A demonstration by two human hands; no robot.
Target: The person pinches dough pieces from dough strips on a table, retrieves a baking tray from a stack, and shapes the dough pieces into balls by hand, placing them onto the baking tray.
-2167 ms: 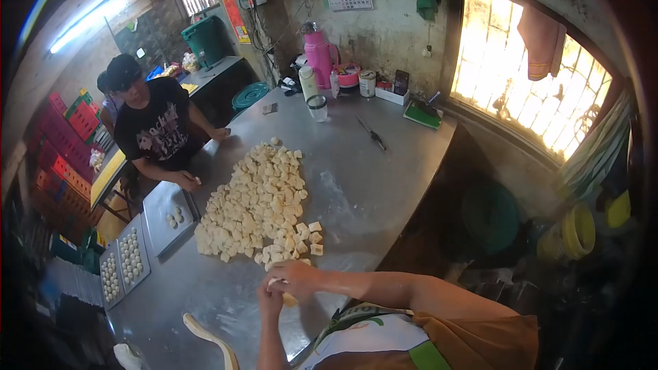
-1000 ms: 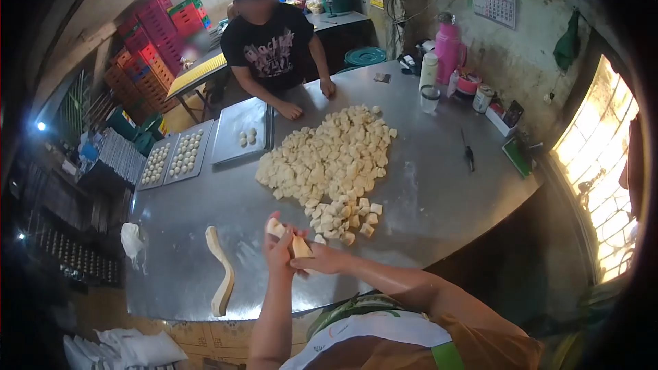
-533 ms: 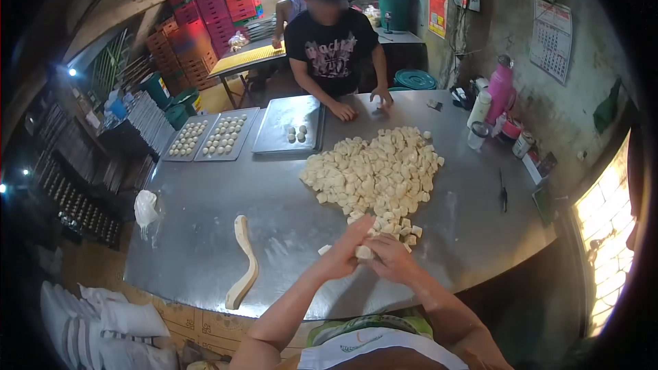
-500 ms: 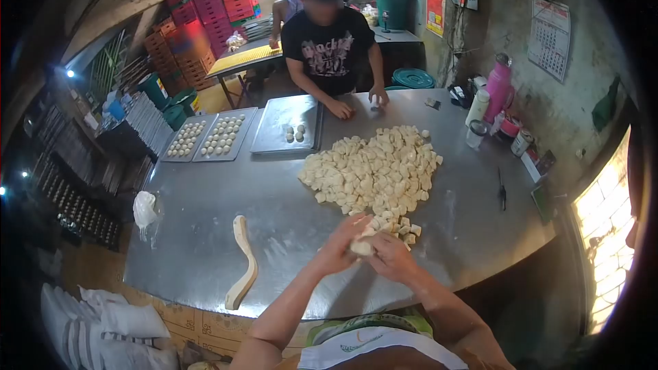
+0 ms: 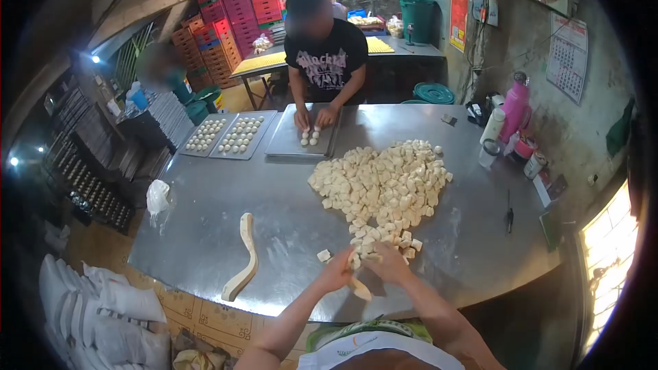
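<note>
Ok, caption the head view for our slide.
Left hand and right hand hold a dough strip by heaped dough pieces; opposite, a co-worker handles dough balls.

Held dough [image 5: 360,290]: cream
Dough pieces [image 5: 384,181]: pale cream
Dough strip [image 5: 251,245]: cream
Tabletop [image 5: 199,240]: silvery grey, whitish smears
Co-worker's shirt [image 5: 327,58]: black, pinkish print
Flask [image 5: 514,106]: bright pink
Stacked crates [image 5: 237,3]: magenta, red, orange
Floor [image 5: 184,308]: tan, darker tile pattern

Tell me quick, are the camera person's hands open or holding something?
Left hand: closed on a dough strip.
Right hand: fingers curled by the cut dough pieces; can't tell if it grips one.
</note>
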